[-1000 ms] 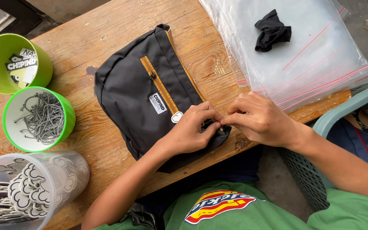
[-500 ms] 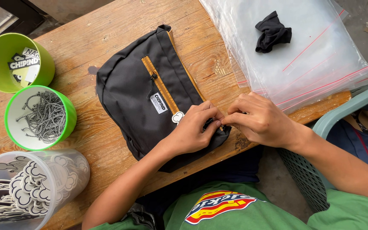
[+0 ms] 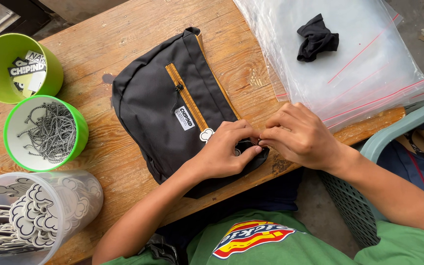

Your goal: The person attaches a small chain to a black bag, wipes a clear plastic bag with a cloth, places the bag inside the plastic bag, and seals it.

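While the black pouch [image 3: 172, 103] is lying flat on the wooden desk [image 3: 123, 29], the head camera is showing both hands meeting at its near corner, close to the desk's front edge. The left hand [image 3: 224, 154] is resting on the fabric, seemingly pinning it down, its fingers curled together around something small at the pouch's end; what exactly they are pinching is hidden. The right hand [image 3: 300, 135] is pressing in from the other side, fingertips closed and touching the left hand's, so its grip is also pinched on that same hidden spot. A white cloud-shaped tag [image 3: 206, 134] is dangling just beside the left fingers. To the left, a green cup of ball chains [image 3: 45, 132], a green cup of stickers [image 3: 20, 68] and a clear tub of cloud-shaped tags [image 3: 30, 216] are standing within reach. Clear plastic bags [image 3: 349, 73] with a black cloth [image 3: 316, 41] are lying at the right.
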